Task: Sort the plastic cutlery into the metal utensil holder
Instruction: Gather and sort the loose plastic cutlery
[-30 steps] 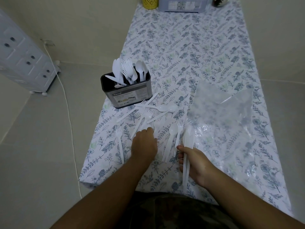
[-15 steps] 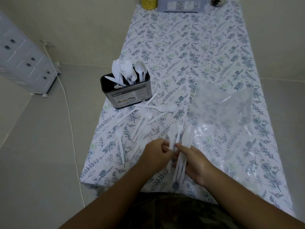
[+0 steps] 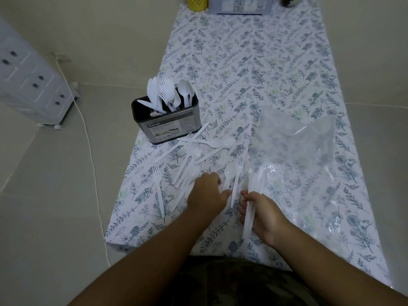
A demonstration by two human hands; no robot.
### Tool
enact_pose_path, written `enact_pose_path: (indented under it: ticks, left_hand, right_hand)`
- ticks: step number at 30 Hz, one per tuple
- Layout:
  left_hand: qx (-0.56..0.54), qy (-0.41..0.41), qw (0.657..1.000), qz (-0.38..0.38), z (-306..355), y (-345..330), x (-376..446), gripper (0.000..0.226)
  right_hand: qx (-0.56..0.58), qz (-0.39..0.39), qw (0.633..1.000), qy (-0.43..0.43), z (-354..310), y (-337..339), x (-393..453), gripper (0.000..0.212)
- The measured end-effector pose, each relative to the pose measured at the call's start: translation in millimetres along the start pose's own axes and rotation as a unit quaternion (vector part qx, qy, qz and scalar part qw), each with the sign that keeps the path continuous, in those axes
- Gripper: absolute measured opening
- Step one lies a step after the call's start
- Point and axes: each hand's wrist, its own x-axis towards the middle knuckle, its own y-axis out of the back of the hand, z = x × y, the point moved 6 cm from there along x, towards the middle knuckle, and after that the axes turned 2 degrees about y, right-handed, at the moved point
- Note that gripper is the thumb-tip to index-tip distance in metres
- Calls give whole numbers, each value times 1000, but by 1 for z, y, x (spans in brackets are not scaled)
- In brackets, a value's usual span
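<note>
The metal utensil holder (image 3: 170,127) stands near the table's left edge, filled with white plastic knives, forks and spoons (image 3: 170,96). Loose white cutlery (image 3: 194,155) lies scattered on the flowered cloth in front of it. My right hand (image 3: 262,215) grips a bundle of white cutlery (image 3: 254,191) that points away from me. My left hand (image 3: 207,193) rests palm down on the cloth, fingers touching a spoon (image 3: 228,175); whether it grips the spoon is hidden. A single fork (image 3: 236,180) lies between the two hands, and another fork (image 3: 159,188) lies alone to the left.
A crumpled clear plastic bag (image 3: 295,151) lies to the right of the cutlery. At the table's far end stand a yellow cup (image 3: 197,3) and a grey box (image 3: 240,5). A white drawer unit (image 3: 28,80) and a cable (image 3: 88,140) are on the floor at left.
My left hand went from the loose pile to my right hand, passed a piece into the bundle, then moved back left onto the cloth. The bundle in my right hand has grown.
</note>
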Motion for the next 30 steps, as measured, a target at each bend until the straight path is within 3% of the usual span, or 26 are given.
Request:
enact_pose_path:
  ticks: [3,9,17,21,26,30]
  left_hand:
    - [10,22,999,-21,-4,-4,2,27]
    - [-80,79,993,-22,-29,10,-2,24]
    - [-56,24,994,92,-40,36,-14,24]
    - [7,97,984,151,-72,46,-31,44]
    - [31,190,976,101,-103,34,-47,73]
    - [32,150,987,52,-96,24,-43,72]
  right_hand:
    - [-35,-2,999,9,1,1,-1,9]
    - [-46,19,999,10,-2,4,-3,10]
    - [-41,55,997,23,-9,-7,-10,10]
    - [-72,58,994,64,-16,-11,-6,18]
    - [-110,25,991,78,-17,-25,3,22]
    - [-153,-21,987,50,-14,-38,7,24]
